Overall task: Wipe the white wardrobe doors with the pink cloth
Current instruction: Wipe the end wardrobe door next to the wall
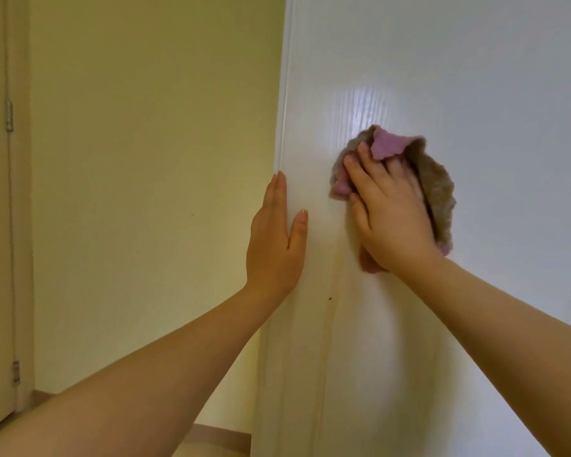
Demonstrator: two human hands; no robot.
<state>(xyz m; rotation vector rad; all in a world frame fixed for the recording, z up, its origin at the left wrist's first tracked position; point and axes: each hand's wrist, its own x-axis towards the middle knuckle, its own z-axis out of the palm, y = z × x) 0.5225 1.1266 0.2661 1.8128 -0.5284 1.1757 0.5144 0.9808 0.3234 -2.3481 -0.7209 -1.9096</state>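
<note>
A glossy white wardrobe door [442, 77] fills the right half of the view. My right hand [389, 212] presses a crumpled pink cloth [437, 189] flat against the door at mid height, fingers spread over the cloth, which sticks out above and to the right of the hand. My left hand [276, 239] rests flat with straight fingers along the door's left edge, thumb on the front face. It holds nothing.
A pale yellow wall [145, 159] stands left of the wardrobe. A cream room door with two metal hinges [10, 116] is at the far left. A strip of brownish floor [218, 440] shows at the bottom.
</note>
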